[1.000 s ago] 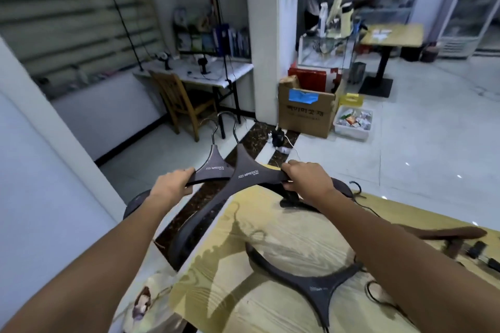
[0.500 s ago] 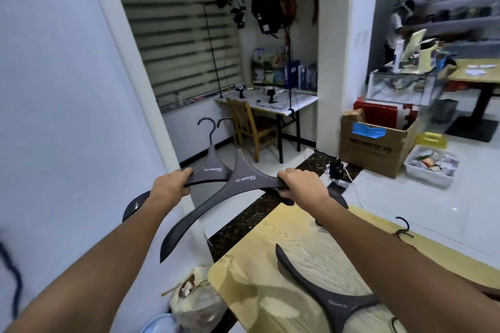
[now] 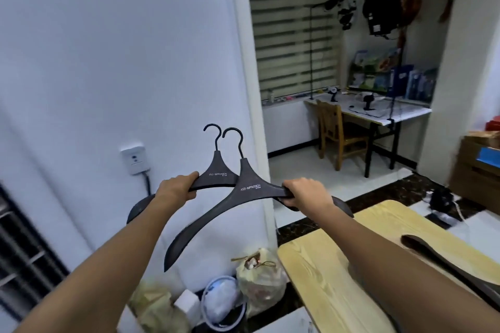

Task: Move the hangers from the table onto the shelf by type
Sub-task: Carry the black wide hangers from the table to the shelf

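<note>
I hold two wide black hangers in the air in front of a white wall. My left hand (image 3: 176, 190) grips the left arm of the rear black hanger (image 3: 216, 174). My right hand (image 3: 307, 192) grips the right arm of the front black hanger (image 3: 243, 192), whose left arm slopes down and hangs free. Both hooks point up. Another black hanger (image 3: 430, 251) lies on the pale wooden table (image 3: 324, 278) at the lower right, partly hidden by my right forearm. A dark shelf frame (image 3: 16, 265) shows at the far left edge, blurred.
Tied plastic bags (image 3: 259, 276), a bucket (image 3: 221, 297) and a white box sit on the floor between wall and table. A wall socket (image 3: 134, 160) is ahead. Beyond the pillar stand a wooden chair (image 3: 335, 132) and a desk (image 3: 378, 111). A cardboard box (image 3: 479, 167) is right.
My view has swung left from the table toward the white wall. Both hands have carried the two hangers along, with the same grips. The shelf frame has come into view at the left.
</note>
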Action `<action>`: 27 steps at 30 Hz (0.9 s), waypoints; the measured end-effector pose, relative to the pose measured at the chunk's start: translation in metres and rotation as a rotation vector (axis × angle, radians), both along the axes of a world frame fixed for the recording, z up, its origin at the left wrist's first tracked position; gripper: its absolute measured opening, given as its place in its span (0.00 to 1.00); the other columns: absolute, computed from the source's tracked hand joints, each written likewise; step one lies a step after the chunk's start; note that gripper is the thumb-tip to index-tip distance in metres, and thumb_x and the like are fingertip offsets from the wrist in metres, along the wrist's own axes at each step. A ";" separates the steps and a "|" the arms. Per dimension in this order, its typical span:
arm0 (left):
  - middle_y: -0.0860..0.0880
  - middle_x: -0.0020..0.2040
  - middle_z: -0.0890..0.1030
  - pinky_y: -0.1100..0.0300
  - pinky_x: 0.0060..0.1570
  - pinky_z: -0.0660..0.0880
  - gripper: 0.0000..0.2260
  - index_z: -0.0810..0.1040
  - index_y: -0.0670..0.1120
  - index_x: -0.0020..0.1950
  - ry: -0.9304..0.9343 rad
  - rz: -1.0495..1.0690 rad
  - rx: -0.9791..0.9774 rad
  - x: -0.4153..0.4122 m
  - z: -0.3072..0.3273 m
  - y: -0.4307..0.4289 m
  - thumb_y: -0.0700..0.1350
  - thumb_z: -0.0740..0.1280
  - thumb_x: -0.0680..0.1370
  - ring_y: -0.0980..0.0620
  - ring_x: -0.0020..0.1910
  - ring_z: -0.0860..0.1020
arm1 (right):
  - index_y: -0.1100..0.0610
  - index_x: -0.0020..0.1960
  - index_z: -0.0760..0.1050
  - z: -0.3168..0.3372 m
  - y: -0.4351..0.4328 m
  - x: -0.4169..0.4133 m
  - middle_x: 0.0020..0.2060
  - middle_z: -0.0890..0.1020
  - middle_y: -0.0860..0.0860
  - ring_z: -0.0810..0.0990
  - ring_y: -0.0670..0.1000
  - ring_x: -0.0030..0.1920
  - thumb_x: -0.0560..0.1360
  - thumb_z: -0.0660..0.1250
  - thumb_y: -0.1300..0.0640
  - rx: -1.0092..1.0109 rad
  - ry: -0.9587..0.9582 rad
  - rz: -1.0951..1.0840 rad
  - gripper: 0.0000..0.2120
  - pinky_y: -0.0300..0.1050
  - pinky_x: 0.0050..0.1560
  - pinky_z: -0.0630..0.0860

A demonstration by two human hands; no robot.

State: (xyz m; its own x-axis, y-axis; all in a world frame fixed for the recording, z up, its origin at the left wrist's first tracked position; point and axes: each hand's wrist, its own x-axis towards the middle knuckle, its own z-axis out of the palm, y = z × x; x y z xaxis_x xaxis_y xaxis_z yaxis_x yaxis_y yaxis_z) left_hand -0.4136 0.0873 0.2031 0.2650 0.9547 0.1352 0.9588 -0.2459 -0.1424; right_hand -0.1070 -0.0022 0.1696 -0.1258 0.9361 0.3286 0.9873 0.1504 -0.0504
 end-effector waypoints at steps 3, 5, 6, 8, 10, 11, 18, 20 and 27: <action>0.45 0.53 0.79 0.55 0.44 0.70 0.10 0.69 0.48 0.58 -0.027 0.103 -0.031 -0.058 0.000 -0.020 0.50 0.60 0.79 0.43 0.51 0.77 | 0.53 0.45 0.69 0.005 0.008 -0.047 0.45 0.80 0.54 0.79 0.60 0.46 0.76 0.62 0.43 -0.010 0.004 0.113 0.13 0.45 0.38 0.65; 0.46 0.55 0.78 0.55 0.45 0.70 0.11 0.70 0.48 0.60 -0.037 0.168 -0.057 -0.096 -0.002 -0.037 0.50 0.60 0.79 0.43 0.53 0.77 | 0.52 0.46 0.70 0.006 0.010 -0.080 0.47 0.80 0.53 0.79 0.58 0.47 0.76 0.62 0.43 -0.014 -0.008 0.174 0.12 0.45 0.39 0.65; 0.46 0.55 0.78 0.56 0.45 0.70 0.11 0.70 0.48 0.59 -0.053 0.201 -0.065 -0.116 -0.003 -0.048 0.50 0.61 0.79 0.44 0.53 0.77 | 0.52 0.46 0.70 0.007 0.009 -0.098 0.47 0.79 0.53 0.79 0.58 0.47 0.76 0.61 0.43 -0.013 -0.014 0.202 0.12 0.45 0.39 0.65; 0.47 0.53 0.79 0.57 0.43 0.69 0.11 0.71 0.48 0.58 -0.097 0.259 -0.086 -0.153 -0.007 -0.073 0.52 0.62 0.78 0.44 0.52 0.77 | 0.53 0.47 0.71 0.007 0.004 -0.134 0.46 0.79 0.52 0.79 0.58 0.47 0.77 0.60 0.41 -0.009 -0.021 0.256 0.15 0.45 0.39 0.65; 0.48 0.51 0.79 0.58 0.42 0.67 0.13 0.71 0.48 0.56 -0.137 0.316 -0.118 -0.186 -0.011 -0.100 0.54 0.63 0.77 0.45 0.51 0.77 | 0.54 0.47 0.72 0.004 -0.004 -0.168 0.45 0.79 0.52 0.78 0.58 0.46 0.77 0.60 0.40 -0.012 -0.015 0.306 0.17 0.46 0.40 0.66; 0.48 0.51 0.79 0.58 0.42 0.67 0.13 0.71 0.49 0.56 -0.151 0.352 -0.137 -0.203 -0.013 -0.115 0.55 0.64 0.77 0.46 0.51 0.77 | 0.54 0.45 0.71 0.003 -0.009 -0.187 0.45 0.79 0.52 0.78 0.58 0.46 0.77 0.59 0.39 -0.017 -0.010 0.332 0.17 0.45 0.40 0.66; 0.48 0.56 0.78 0.55 0.46 0.71 0.14 0.71 0.50 0.60 -0.176 0.558 -0.166 -0.295 -0.025 -0.222 0.50 0.66 0.75 0.45 0.55 0.77 | 0.53 0.50 0.73 0.000 -0.053 -0.290 0.47 0.80 0.53 0.79 0.59 0.48 0.77 0.59 0.39 -0.006 -0.062 0.524 0.17 0.46 0.41 0.66; 0.48 0.56 0.78 0.55 0.47 0.71 0.14 0.72 0.50 0.59 -0.192 0.620 -0.162 -0.314 -0.031 -0.254 0.49 0.65 0.75 0.44 0.56 0.77 | 0.54 0.51 0.73 -0.002 -0.067 -0.314 0.48 0.79 0.52 0.79 0.58 0.49 0.77 0.59 0.39 -0.002 -0.083 0.576 0.18 0.47 0.41 0.66; 0.46 0.56 0.79 0.56 0.47 0.71 0.12 0.72 0.49 0.57 -0.238 0.783 -0.093 -0.361 -0.057 -0.380 0.49 0.66 0.75 0.43 0.55 0.78 | 0.53 0.52 0.73 -0.013 -0.132 -0.390 0.48 0.79 0.53 0.80 0.59 0.49 0.77 0.60 0.40 0.000 -0.135 0.787 0.17 0.48 0.43 0.71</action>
State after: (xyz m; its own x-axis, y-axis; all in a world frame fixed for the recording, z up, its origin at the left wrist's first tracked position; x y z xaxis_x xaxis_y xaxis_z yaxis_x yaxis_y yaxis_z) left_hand -0.7744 -0.2929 0.1456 -0.5085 0.8609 0.0150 0.8592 0.5062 0.0744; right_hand -0.4968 -0.1343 0.1568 -0.7885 0.5557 0.2636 0.5887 0.8060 0.0618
